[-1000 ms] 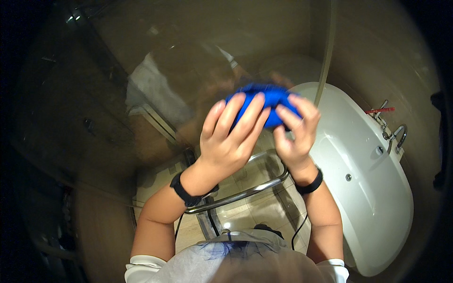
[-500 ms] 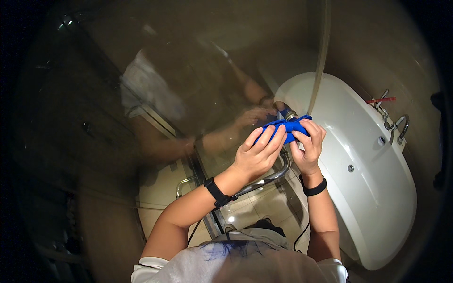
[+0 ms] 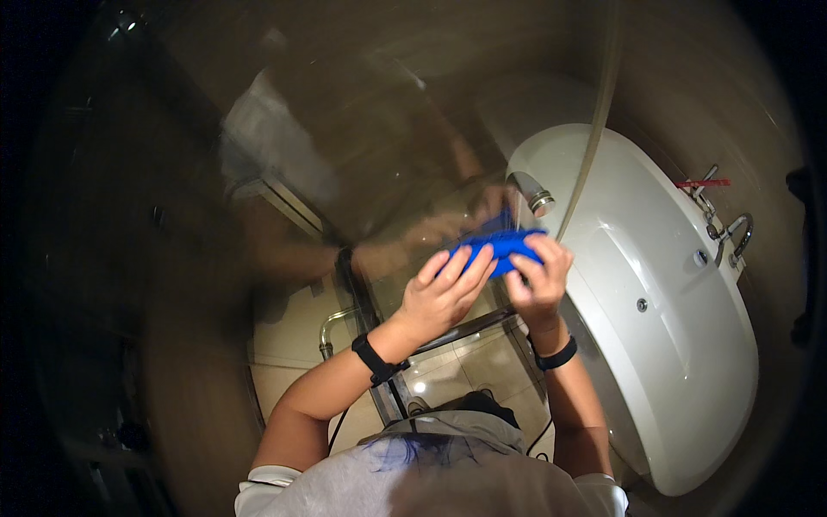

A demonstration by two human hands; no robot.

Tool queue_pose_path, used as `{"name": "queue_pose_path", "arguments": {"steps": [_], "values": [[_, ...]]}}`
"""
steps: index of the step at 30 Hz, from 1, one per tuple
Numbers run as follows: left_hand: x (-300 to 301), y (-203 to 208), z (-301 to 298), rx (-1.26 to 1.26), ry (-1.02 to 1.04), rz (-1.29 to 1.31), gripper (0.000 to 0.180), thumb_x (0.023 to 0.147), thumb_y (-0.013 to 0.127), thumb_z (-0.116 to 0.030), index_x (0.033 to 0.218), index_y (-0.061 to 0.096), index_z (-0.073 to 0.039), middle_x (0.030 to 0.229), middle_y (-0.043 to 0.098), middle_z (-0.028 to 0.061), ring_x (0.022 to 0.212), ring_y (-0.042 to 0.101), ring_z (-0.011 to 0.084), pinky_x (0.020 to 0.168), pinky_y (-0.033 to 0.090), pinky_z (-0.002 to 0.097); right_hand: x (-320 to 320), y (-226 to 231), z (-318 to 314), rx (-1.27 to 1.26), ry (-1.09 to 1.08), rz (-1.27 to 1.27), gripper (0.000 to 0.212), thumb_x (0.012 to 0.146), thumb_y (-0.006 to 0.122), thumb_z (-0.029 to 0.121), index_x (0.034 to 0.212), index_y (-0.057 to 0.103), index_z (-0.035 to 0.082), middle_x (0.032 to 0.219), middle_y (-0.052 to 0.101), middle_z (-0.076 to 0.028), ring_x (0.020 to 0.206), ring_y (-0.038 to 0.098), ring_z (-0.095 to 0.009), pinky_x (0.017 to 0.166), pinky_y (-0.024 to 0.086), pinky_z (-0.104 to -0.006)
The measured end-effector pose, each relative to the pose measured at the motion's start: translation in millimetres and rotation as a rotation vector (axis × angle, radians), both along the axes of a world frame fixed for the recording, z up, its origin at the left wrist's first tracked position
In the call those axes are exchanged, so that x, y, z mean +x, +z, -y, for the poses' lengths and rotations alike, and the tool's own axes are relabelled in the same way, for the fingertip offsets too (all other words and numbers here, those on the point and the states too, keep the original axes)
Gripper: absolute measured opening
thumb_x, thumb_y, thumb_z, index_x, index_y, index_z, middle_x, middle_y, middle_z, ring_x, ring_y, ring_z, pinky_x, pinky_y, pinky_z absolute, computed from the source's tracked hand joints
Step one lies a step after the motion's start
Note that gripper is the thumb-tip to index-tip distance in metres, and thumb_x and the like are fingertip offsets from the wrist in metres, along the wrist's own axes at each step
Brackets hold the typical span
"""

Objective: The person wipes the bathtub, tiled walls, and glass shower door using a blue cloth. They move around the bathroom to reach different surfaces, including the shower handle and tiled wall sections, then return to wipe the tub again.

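Observation:
A bunched blue cloth (image 3: 504, 254) is held between both hands in front of a glass panel. My left hand (image 3: 439, 295) has its fingers bent over the left part of the cloth. Gripping the right end, my right hand (image 3: 543, 280) curls its fingers over the fabric. Just above the cloth, a round metal fitting (image 3: 541, 203) on the glass shows uncovered. A shiny metal bar handle (image 3: 465, 332) runs below the hands, partly hidden by my left wrist.
To the right stands a white bathtub (image 3: 603, 233) with a curved faucet (image 3: 743, 234) and a red strip (image 3: 705, 183) by its taps. The glass panel (image 3: 388, 164) reflects my arms and shirt. A bent metal handle (image 3: 332, 329) shows left of my forearm, above the tiled floor (image 3: 448, 370).
Both hands and the blue cloth have moved down and left, away from the round metal fitting. More of that fitting now shows.

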State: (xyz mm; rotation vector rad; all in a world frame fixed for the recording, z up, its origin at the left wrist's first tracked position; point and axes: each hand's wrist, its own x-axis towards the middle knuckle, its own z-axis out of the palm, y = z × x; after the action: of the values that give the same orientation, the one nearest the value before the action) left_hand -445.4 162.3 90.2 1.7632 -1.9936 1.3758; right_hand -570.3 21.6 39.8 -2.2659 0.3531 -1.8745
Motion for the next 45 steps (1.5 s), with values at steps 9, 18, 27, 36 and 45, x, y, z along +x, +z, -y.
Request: {"name": "queue_pose_path", "arguments": {"steps": [9,18,27,36,45], "values": [[9,-33,-19,-0.004,0.025,-0.055,0.034,0.082,0.061,-0.022,0.116,0.065,-0.019,0.130,0.055,-0.0058,0.116,0.048,0.0132,0.103,0.031,0.0329,15,-34,-16,0.020,0.076,-0.042,0.035,0.068,0.070,0.005,0.099,0.059,0.016,0.113,0.059,-0.011,0.106,0.057,-0.032,0.089,0.041,-0.0466],[17,-52,-56,0.001,0.093,-0.090,0.030,0.083,0.063,-0.022,0.113,0.067,-0.018,0.127,0.057,-0.0056,0.113,0.050,0.0145,0.102,0.031,0.0336,22,-32,-50,0.070,0.165,-0.212,0.026,0.061,0.073,0.006,0.085,0.064,0.010,0.103,0.059,-0.011,0.096,0.058,-0.032,0.083,0.042,-0.0448],[22,39,-80,-0.218,0.188,-0.149,0.025,0.080,0.067,-0.019,0.105,0.070,-0.024,0.123,0.060,-0.0087,0.110,0.051,0.0142,0.098,0.031,0.0348,49,61,-57,-0.138,0.212,-0.003,0.031,0.067,0.074,0.010,0.097,0.067,0.014,0.113,0.060,-0.010,0.100,0.056,-0.030,0.085,0.043,-0.0440],[41,-32,-147,0.025,0.223,-0.215,0.028,0.079,0.065,-0.015,0.106,0.069,-0.017,0.127,0.057,-0.0019,0.113,0.050,0.0186,0.098,0.033,0.0382,63,0,-111,-0.161,0.370,-0.348,0.027,0.065,0.073,0.008,0.091,0.067,0.009,0.105,0.058,-0.010,0.096,0.056,-0.029,0.083,0.042,-0.0439],[59,90,-180,-0.293,0.365,-0.185,0.023,0.078,0.067,-0.015,0.100,0.069,-0.022,0.122,0.059,-0.0040,0.116,0.049,0.0189,0.098,0.033,0.0390,106,120,-134,-0.314,0.267,-0.023,0.029,0.067,0.074,0.014,0.095,0.070,0.023,0.110,0.062,-0.001,0.100,0.053,-0.020,0.087,0.036,-0.0386]]}}
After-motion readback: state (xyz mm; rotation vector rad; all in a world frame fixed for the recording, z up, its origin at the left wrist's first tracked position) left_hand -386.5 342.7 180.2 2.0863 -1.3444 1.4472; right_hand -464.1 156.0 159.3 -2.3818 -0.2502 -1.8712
